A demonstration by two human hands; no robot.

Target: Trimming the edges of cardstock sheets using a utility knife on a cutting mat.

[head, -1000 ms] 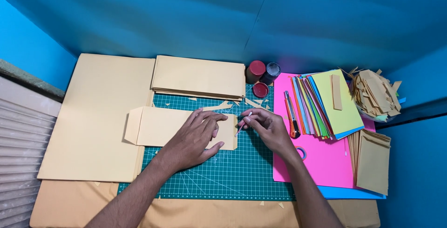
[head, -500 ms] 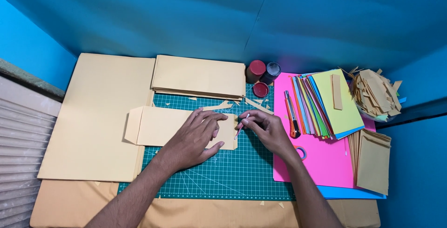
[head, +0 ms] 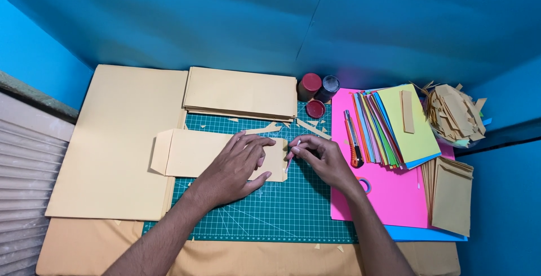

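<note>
Envelope-shaped kraft paper [head: 194, 153], flat and matte, is lying across the green gridded cutting mat [head: 253, 214], its right end partly hidden under the left hand [head: 236, 166], which is pressing down with fingers spread flat. At three o'clock, the right hand [head: 321, 160] is pinching a thin white tool [head: 289, 160] against the paper's edge; its tip is hard to make out. Farther off, at twelve o'clock, a stack of kraft sheets [head: 242, 93] is resting; at two o'clock, coloured paper sheets [head: 394, 124] are fanning out beside an orange utility knife [head: 353, 141].
</note>
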